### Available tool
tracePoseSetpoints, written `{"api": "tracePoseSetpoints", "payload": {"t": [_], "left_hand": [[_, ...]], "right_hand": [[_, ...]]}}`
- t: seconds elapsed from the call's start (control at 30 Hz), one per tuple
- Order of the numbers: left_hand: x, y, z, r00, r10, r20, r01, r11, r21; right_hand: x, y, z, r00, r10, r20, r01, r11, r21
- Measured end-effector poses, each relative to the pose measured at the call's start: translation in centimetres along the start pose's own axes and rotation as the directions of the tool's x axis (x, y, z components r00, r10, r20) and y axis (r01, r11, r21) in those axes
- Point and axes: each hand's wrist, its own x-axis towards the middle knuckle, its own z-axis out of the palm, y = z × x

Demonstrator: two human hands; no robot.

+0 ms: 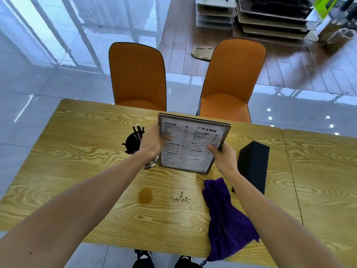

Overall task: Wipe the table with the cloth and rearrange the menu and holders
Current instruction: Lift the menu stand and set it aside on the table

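The menu [190,145] is held tilted above the table [77,151], its left edge clasped by the left hand [154,142] and its lower right edge pinched by the right hand [224,155]; it is best set aside, clear of the spill [145,195] and crumbs [180,199]. Counted left to right: one black straw holder [133,141], one menu, one purple cloth [226,217] over the near edge, one black box holder [253,167], and two orange chairs [138,76].

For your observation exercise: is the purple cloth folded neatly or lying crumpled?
Crumpled. The purple cloth lies bunched in loose folds on the table, one end hanging over the near edge.
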Motion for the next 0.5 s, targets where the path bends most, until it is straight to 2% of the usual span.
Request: {"api": "tracePoseSetpoints", "payload": {"t": [0.2, 0.37, 0.5], "left_hand": [[-0.5, 3.2, -1.7, 0.994, 0.102, -0.031, -0.104, 0.993, -0.056], [-0.1, 5.1, -5.7, 0.956, 0.222, -0.19, -0.232, 0.972, -0.033], [0.2, 5.8, -10.0, 0.918, 0.227, -0.326, -0.266, 0.96, -0.082]], "right_hand": [[1.4, -2.7, -2.1, 0.994, -0.11, -0.015, 0.11, 0.994, -0.012], [2.9, -7.9, -2.2, 0.967, -0.252, -0.046, 0.253, 0.967, 0.023], [4.3, -12.5, -0.1, 0.939, -0.336, -0.077, 0.34, 0.939, 0.049]]}}
